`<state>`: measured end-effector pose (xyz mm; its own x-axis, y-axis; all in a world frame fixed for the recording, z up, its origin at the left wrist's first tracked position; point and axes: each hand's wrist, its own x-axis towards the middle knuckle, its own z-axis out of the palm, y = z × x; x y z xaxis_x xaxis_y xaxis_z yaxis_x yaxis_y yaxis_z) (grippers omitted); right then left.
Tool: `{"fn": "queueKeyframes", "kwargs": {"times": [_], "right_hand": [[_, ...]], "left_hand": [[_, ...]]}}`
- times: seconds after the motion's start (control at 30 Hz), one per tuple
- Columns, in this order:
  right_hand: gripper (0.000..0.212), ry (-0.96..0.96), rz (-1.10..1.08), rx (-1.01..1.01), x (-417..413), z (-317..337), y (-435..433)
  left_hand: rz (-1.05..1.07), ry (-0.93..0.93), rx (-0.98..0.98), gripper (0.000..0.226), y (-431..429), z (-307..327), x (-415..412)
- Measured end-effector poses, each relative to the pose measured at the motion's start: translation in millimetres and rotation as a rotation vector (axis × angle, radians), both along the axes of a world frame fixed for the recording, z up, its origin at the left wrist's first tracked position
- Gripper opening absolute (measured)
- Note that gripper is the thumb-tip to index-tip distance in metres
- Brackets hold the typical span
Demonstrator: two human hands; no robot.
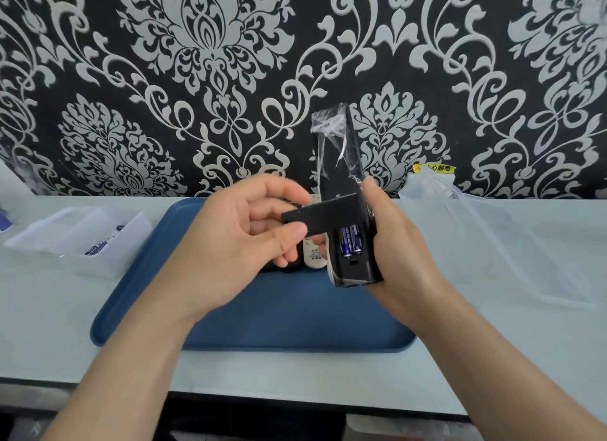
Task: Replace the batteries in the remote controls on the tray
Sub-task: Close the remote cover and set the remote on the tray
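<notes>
left fingers (pixel 292 235) pinching battery cover (pixel 323 215), right fingers (pixel 372 190) gripping black remote (pixel 341 164)

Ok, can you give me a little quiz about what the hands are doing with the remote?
1. True or false: the left hand pinches the battery cover, which is off the remote.
2. Which hand holds the black remote? A. left hand B. right hand C. neither
3. Fill in: ___ batteries sit in the open compartment.
Key: 1 true; 2 B; 3 two.
</notes>
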<state>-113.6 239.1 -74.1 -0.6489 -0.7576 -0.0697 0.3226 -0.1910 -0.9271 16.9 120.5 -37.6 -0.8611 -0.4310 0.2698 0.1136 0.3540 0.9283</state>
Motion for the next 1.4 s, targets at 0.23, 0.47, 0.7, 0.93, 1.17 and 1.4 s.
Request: {"fn": "queueKeyframes", "kwargs": {"times": [0.23,0.47,0.7,0.93,1.17,1.4], "right_hand": [[0.054,0.066,0.055,0.07,3,-1,1],[0.054,0.1,0.084,0.064,7,-4,-2],[0.055,0.146,0.069,0.034,10,-4,-4],[0.05,0.126,-0.031,0.056,6,-8,-2],[0.06,0.147,-0.049,0.079,2,-7,-5],[0.065,0.177,-0.114,0.031,-3,-1,-7]], "left_hand": [[-0.029,-0.084,-0.186,0.028,5,-2,-4],[-0.058,-0.096,-0.185,0.031,9,-3,-8],[0.094,-0.093,-0.306,0.03,10,-9,-16],[0.195,0.016,-0.484,0.048,17,-20,-21],[0.242,0.095,-0.598,0.055,24,-26,-21],[0.212,0.127,-0.356,0.049,36,-25,-26]]}}
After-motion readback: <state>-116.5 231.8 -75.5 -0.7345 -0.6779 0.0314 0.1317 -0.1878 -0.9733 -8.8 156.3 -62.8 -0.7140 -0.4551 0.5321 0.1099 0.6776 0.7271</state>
